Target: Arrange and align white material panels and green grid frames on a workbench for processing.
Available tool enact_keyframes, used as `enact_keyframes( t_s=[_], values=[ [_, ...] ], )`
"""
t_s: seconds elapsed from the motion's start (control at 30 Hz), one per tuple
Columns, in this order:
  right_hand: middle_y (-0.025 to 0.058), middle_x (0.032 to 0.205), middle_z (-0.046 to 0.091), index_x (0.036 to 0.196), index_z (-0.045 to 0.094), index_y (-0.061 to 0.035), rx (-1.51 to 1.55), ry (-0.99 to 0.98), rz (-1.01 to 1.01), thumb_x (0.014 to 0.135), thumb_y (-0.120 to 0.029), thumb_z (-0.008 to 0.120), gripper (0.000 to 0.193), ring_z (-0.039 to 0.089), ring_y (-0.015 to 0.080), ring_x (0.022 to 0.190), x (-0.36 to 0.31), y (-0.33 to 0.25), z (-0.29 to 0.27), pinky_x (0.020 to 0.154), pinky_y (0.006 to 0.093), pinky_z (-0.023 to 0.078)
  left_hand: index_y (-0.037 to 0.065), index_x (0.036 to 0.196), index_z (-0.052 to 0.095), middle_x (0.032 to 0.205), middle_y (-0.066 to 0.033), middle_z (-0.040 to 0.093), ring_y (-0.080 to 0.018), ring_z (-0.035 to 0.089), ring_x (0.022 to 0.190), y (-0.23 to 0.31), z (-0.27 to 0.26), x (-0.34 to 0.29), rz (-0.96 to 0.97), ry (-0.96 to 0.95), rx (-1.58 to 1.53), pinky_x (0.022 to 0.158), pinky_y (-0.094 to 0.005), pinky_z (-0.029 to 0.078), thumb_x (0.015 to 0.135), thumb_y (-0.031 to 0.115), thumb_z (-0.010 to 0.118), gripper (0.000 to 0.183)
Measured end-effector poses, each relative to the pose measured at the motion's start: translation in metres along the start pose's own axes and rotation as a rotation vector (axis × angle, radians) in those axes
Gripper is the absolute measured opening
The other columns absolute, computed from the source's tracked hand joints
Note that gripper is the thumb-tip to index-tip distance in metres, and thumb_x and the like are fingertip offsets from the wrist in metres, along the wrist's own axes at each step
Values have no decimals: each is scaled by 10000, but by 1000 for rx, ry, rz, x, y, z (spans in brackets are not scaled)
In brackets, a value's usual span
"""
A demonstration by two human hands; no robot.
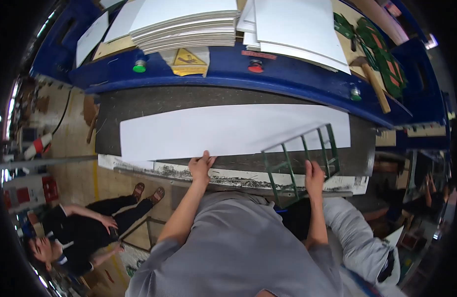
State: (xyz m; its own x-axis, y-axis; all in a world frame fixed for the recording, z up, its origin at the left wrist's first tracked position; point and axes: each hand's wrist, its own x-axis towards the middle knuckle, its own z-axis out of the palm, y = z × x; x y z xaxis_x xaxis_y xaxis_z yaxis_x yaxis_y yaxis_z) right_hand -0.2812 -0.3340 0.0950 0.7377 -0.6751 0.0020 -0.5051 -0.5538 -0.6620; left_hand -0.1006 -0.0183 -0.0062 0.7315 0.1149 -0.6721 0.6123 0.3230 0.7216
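Note:
A long white sheet [228,129] lies across the dark machine bed in front of me. At its near edge, left of the middle, my left hand [201,167] is closed with thumb and fingers on the border. My right hand [315,174] grips the near right part of a green metal frame [288,161], which looks like a cutting die with several crossbars. The frame is tilted; its far end overlaps the right part of the sheet and its near end reaches toward my body. Whether the frame touches the sheet, I cannot tell.
Behind the bed, a blue machine beam [223,69] carries a green button [139,66] and a red button [255,66]. Stacked white sheets [189,29] lie above it. A hammer [374,84] and more green frames [387,59] are far right. Another person [85,227] is at left.

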Motion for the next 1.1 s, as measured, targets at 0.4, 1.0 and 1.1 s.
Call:
enact_keyframes(
  t_s=[0.4, 1.0, 1.1],
  values=[
    [275, 724, 602, 773, 594, 23, -45, 387, 198, 938, -240, 527, 318, 589, 473, 742, 101, 46, 49, 633, 524, 450, 21, 870, 548, 868, -85, 650, -208, 676, 737, 82, -84, 97, 123, -67, 100, 688, -298, 611, 867, 93, 690, 159],
    [257, 738, 632, 852, 591, 16, -64, 130, 150, 949, -272, 494, 319, 625, 444, 721, 109, 28, 92, 675, 511, 510, -58, 835, 599, 813, -133, 674, -218, 681, 700, 100, -92, 117, 64, 4, 240, 612, -248, 605, 920, 124, 619, 202],
    [264, 726, 620, 836, 583, 34, -59, 64, 127, 943, -258, 514, 319, 605, 460, 719, 106, 23, 87, 664, 518, 484, -72, 856, 604, 853, -151, 677, -210, 677, 703, 102, -99, 123, 155, 30, 259, 599, -233, 598, 926, 118, 608, 203]
  ],
)
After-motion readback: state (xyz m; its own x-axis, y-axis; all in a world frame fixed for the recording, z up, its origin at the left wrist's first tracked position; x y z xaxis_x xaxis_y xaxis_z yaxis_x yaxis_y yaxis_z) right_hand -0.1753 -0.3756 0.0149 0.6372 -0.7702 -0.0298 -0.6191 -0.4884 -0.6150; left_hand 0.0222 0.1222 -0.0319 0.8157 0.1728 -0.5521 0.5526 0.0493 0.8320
